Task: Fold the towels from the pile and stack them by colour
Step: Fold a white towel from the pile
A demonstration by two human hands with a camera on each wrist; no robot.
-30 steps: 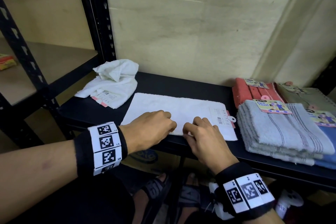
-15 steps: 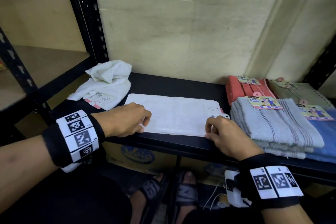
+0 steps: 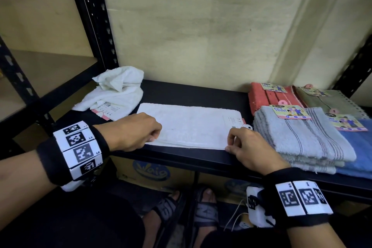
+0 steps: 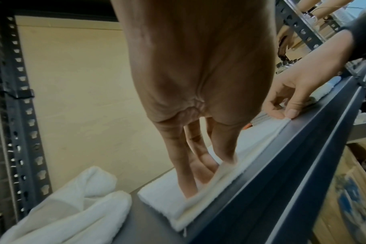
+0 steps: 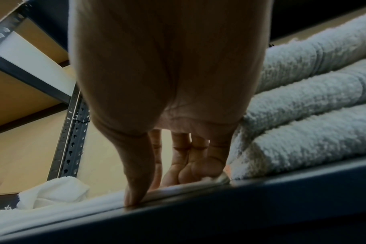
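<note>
A white towel [image 3: 189,125] lies folded flat in a long strip on the black shelf [image 3: 193,94]. My left hand [image 3: 154,137] pinches its near left corner; in the left wrist view the fingers [image 4: 201,158] sit inside the fold with the white towel [image 4: 167,196] edge curled up around them. My right hand [image 3: 231,144] pinches the near right corner by the label. In the right wrist view its thumb [image 5: 136,189] presses the towel edge at the shelf front, with the fingers curled behind. A crumpled white towel [image 3: 114,90] lies at the back left.
Folded stacks fill the shelf's right side: red [image 3: 269,96], olive [image 3: 330,100], grey [image 3: 302,137] right next to my right hand, and blue [image 3: 360,147]. A black rack post [image 3: 94,26] stands at the left. Boxes and my sandalled feet are below.
Both hands slid apart along the towel's near edge, from its middle out to the two near corners. The towel still lies flat.
</note>
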